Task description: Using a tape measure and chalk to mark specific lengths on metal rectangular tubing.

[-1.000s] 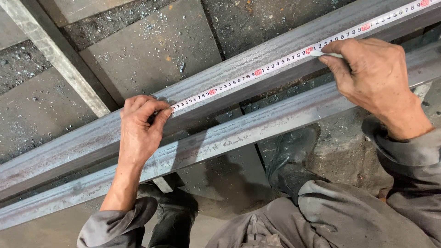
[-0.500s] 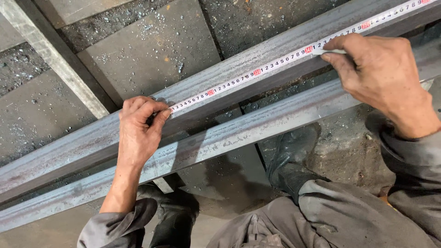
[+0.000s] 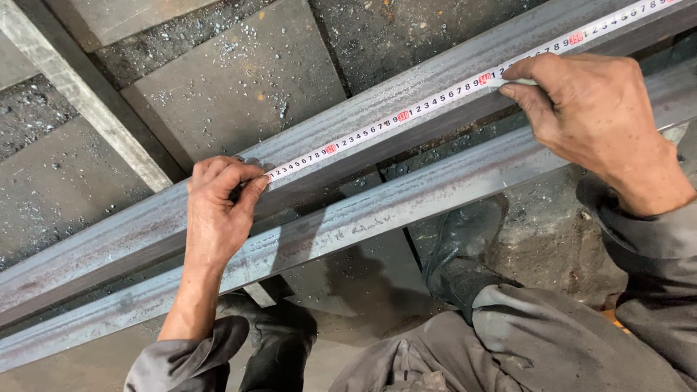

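— So, where does the tape measure [image 3: 435, 98] sit right now?

— Flat along the top of the far steel bar [image 3: 406, 94], running from lower left up to the far right. The left hand [image 3: 218, 218] is curled over the bar's edge, thumb and forefinger pinching the tape's end down against the metal. The right hand [image 3: 595, 116] is further right on the same bar, fingers closed around a small pale marker [image 3: 519, 82], tip pressed at the tape's edge.

— And the near steel bar [image 3: 348, 225]?

— Parallel, just beside the far one, nobody touching it. Below are dark boots [image 3: 465, 254] and grey trousers [image 3: 523, 341] on a gritty concrete floor [image 3: 239, 87] speckled with metal flecks. A thin pale strip [image 3: 87, 101] crosses at far left.

— How would you judge this measuring is done well?

— I'd say keep the tape's end tight to the bar so it can't creep, keep the tape straight and flat with no sag, and strike the mark square against the graduation.

— Anything changed from a second ago?

— Little. The left hand holds the same pinch in the same spot. The right hand has slid slightly rightward along the tape, still closed on the marker. Both bars lie as they did.
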